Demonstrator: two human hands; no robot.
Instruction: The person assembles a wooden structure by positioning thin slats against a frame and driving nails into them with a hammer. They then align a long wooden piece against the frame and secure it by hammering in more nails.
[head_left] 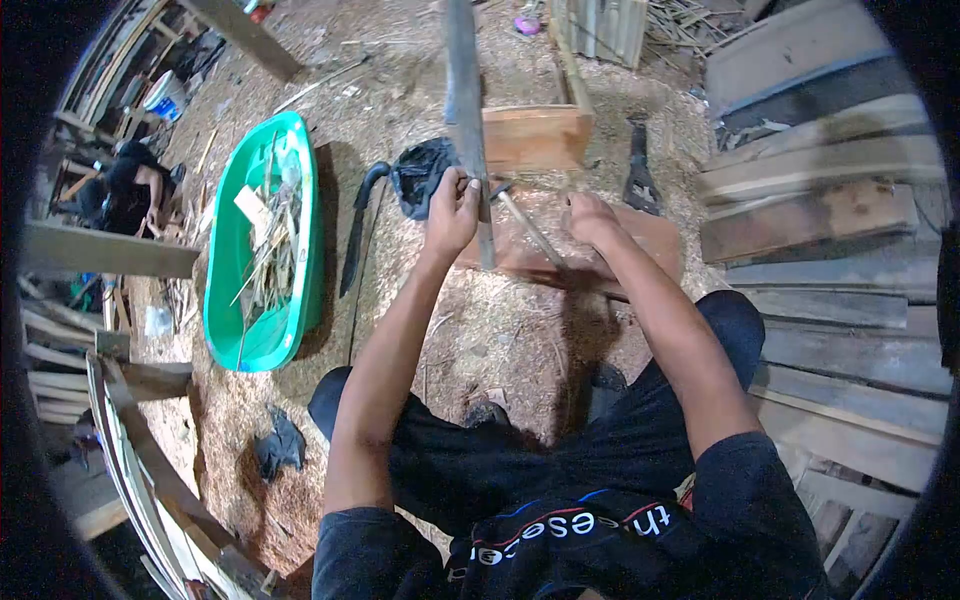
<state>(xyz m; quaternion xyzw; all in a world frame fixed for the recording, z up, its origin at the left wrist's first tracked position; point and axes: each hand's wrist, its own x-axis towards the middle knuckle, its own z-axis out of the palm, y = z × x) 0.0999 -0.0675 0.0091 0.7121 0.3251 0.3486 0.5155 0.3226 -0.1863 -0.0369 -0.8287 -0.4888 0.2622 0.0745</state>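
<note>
My left hand is closed round a long, narrow grey wooden plank, which stands out away from me. Over a reddish wooden board on the ground, my right hand is closed, fingers curled; whatever it holds, if anything, is hidden. Between my hands a hammer lies with its handle slanting toward me. Just beyond is a reddish-brown wooden block, partly behind the plank. A black plastic bag sits left of my left hand.
A green tub holds wood scraps at the left, beside a long dark-bladed knife. A handsaw lies at the right. Planks line the right side. Another person crouches at the far left. Shavings cover the ground.
</note>
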